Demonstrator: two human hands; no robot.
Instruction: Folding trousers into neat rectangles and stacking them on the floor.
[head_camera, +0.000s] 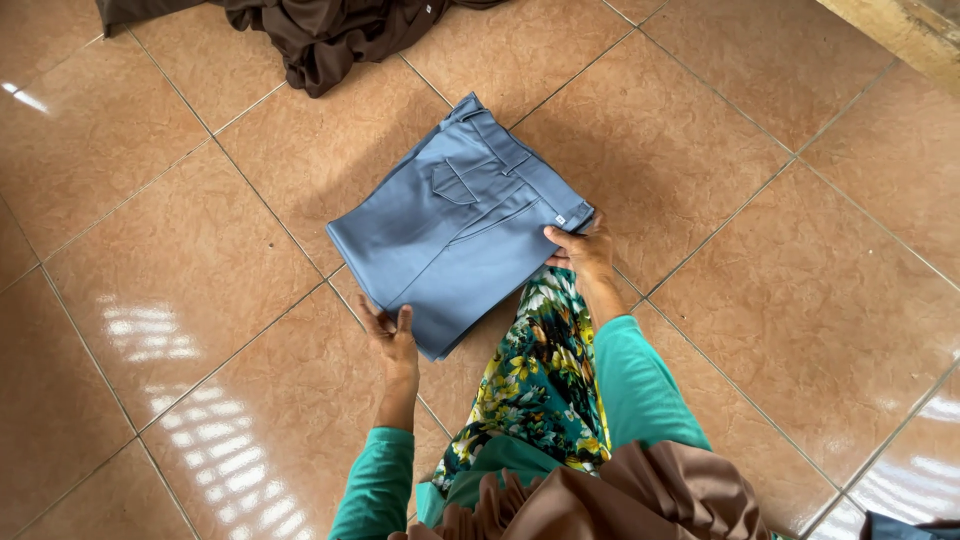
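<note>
Folded blue trousers (460, 225) lie flat on the tiled floor (200, 300), near frame centre, waistband toward 1 o'clock, back pocket flap facing up. Left hand (392, 338) sits at the trousers' 7 o'clock corner, fingers spread a little and curled at the fold edge, tips touching the cloth. Right hand (583, 250) is at the 4 o'clock corner by the waistband end, fingers pressed together on top of the fabric; thumb hidden, so a pinch can't be confirmed. Both arms wear teal sleeves (640, 390). Floral cloth (535, 380) runs between the arms from 6 o'clock up to the trousers' lower edge. Brown fabric (620, 500) bunches at the bottom edge. A dark brown cloth pile (320, 35) lies at 11 o'clock, well apart from the trousers.
</note>
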